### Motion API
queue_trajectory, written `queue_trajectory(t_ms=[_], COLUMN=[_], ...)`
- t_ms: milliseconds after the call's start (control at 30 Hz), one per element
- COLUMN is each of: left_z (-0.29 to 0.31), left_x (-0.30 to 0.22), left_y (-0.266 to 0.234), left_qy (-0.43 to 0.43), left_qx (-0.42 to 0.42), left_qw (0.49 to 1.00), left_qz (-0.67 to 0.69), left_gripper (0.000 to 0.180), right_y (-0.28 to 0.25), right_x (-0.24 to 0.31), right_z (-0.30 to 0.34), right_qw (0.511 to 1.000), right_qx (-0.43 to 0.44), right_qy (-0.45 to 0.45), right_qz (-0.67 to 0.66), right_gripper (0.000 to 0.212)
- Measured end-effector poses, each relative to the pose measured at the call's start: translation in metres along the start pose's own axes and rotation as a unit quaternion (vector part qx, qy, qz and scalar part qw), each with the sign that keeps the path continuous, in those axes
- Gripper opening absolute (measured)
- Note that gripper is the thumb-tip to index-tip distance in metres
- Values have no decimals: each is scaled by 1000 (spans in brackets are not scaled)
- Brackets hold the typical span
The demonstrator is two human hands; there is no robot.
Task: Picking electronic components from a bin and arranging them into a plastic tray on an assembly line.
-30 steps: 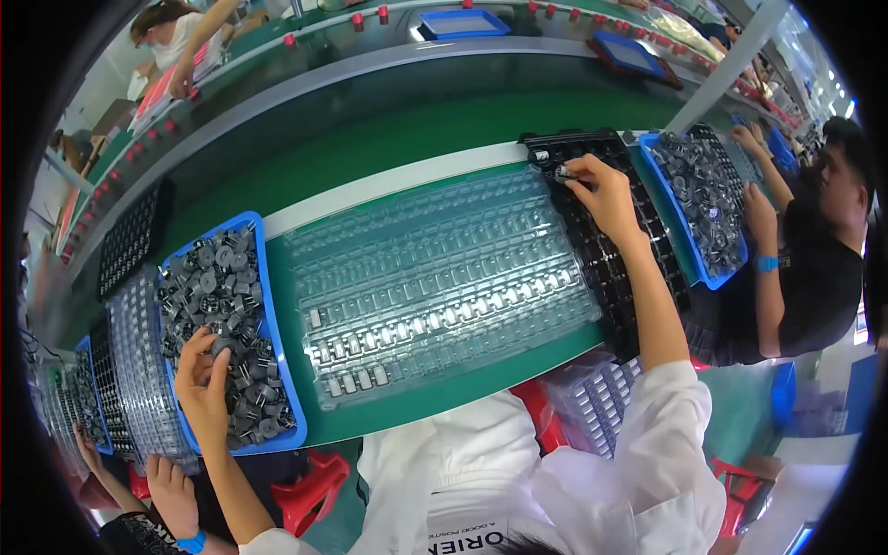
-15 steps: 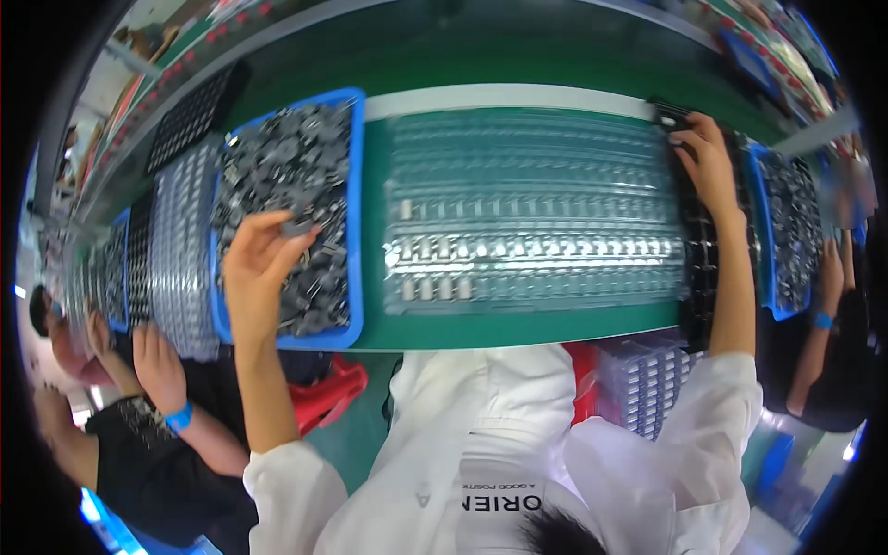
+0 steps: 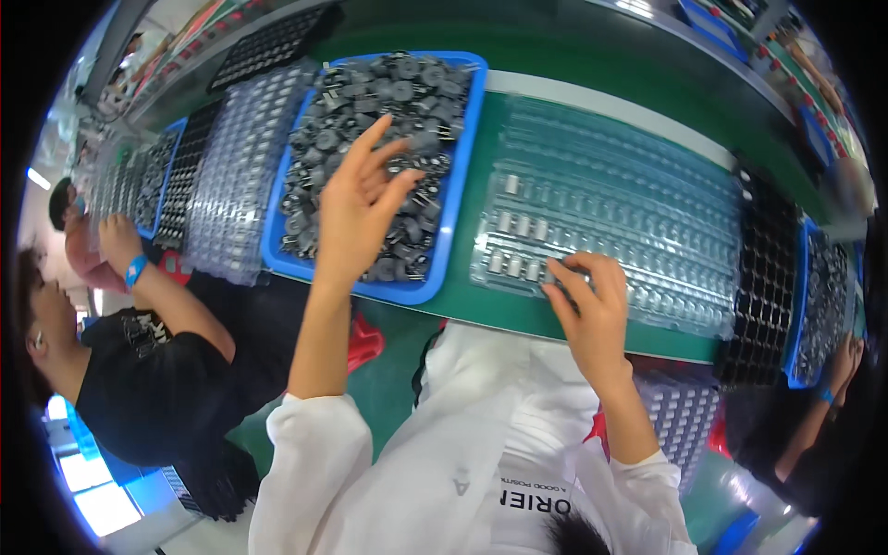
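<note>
My left hand [image 3: 356,208] hovers over a blue bin [image 3: 448,217] heaped with dark grey round parts [image 3: 402,91] that have metal legs. Its fingers are spread, and a round part lies beside the fingertips. On the green bench to the right is a clear plastic tray [image 3: 629,213] with rows of pockets. A few small silver parts [image 3: 514,265] fill pockets at its near left end. There my right hand [image 3: 592,296] has thumb and index finger around the last silver part in the nearest row.
Right of the tray lies a black pocketed tray [image 3: 766,277], then another blue bin [image 3: 819,305] of parts. Stacked clear trays [image 3: 245,176] stand left of my bin. People work on both sides, one in a black shirt [image 3: 153,370] at left.
My right hand has come from the black tray at right to the clear tray's near left end. My left hand has let go of a dark grey part. The view has shifted and tilted.
</note>
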State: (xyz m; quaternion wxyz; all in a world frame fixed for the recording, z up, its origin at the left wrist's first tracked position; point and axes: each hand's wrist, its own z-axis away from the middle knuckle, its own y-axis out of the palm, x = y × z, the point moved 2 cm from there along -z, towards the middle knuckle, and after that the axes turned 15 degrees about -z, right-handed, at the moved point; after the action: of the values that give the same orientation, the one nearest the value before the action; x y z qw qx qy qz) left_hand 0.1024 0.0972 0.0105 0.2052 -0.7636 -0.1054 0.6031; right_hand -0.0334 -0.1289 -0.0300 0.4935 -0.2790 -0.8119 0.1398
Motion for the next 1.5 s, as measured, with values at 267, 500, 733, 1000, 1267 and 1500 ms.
queue_trajectory(t_ms=[267,500,733,1000,1267,1500], left_z=[2,25,53,62,69,75], left_x=[-6,-18,-30,-45,-50,-55], left_y=[0,45,105,122,119,120], left_qy=[17,-17,-59,-8,126,61], left_qx=[21,189,253,246,219,231], left_qw=[998,964,925,948,965,968], left_qz=[-63,185,278,201,62,81], left_gripper=[44,24,19,16,24,32], right_y=[3,-10,-35,-54,-67,-73], right_x=[0,0,-31,-20,1,13], right_z=[1,-4,8,13,14,17], right_qw=[999,990,806,793,886,943], right_qx=[-34,-80,-179,-187,-136,-114], right_qy=[-2,40,262,263,188,127], right_qz=[-33,-110,-500,-517,-400,-285], right_gripper=[14,14,22,19,22,22])
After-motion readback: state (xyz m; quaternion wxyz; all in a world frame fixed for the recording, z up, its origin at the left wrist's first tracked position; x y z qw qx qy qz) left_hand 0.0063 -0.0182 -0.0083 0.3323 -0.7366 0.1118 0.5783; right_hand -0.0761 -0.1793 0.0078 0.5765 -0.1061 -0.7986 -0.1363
